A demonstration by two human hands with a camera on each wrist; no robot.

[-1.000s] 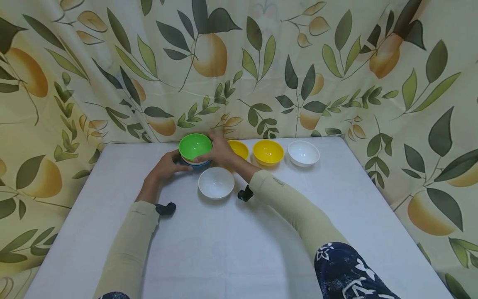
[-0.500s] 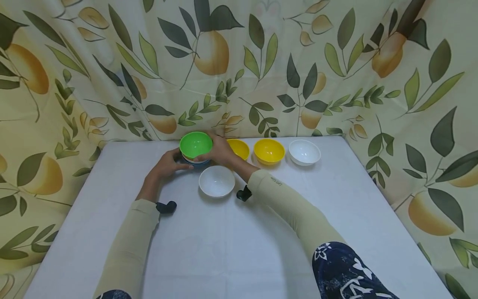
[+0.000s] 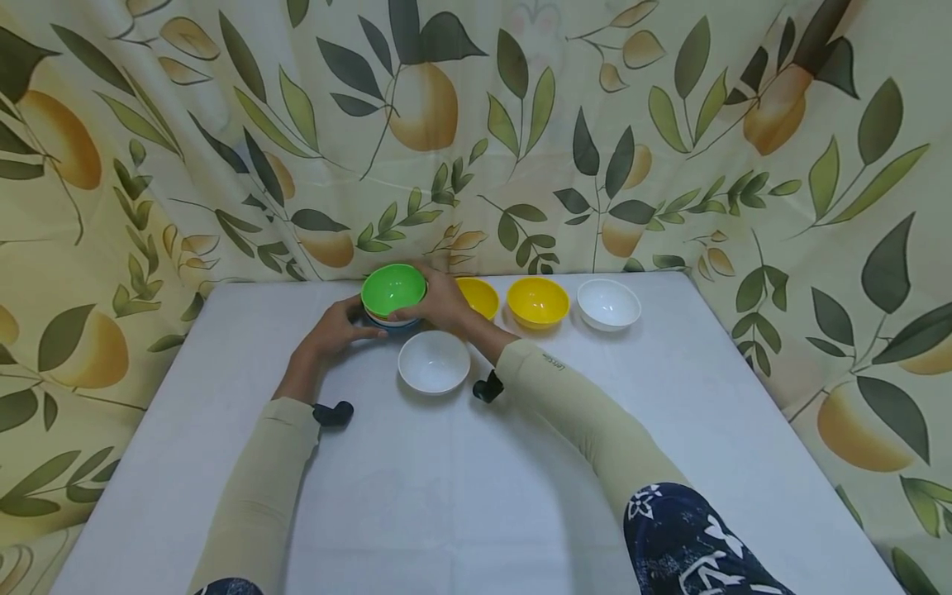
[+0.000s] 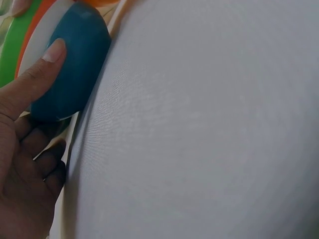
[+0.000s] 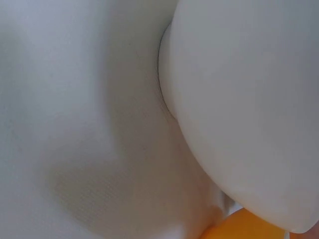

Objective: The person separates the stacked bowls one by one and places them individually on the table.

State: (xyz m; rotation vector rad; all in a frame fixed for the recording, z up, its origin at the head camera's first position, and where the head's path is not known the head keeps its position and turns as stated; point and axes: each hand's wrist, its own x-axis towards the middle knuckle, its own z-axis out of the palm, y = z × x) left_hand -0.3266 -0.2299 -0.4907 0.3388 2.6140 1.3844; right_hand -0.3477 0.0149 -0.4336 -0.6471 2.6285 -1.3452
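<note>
At the back left of the table, a green bowl [image 3: 393, 289] tops a nested stack, with orange and white rims under it and a blue bowl [image 4: 79, 64] lowest. My left hand [image 3: 330, 330] grips the stack from the left. In the left wrist view its thumb [image 4: 42, 72] presses the blue bowl's side, and the other fingers curl around beneath. From the right, my right hand [image 3: 439, 302] holds the green bowl near its rim, thumb on the near side. Just in front of the stack stands a white bowl [image 3: 434, 362], which fills much of the right wrist view.
Along the back edge of the white-covered table [image 3: 461, 487] are a yellow bowl [image 3: 479, 297], partly behind my right hand, another yellow bowl [image 3: 538, 302] and a white bowl [image 3: 608, 304]. A fruit-patterned curtain [image 3: 476, 165] hangs right behind them.
</note>
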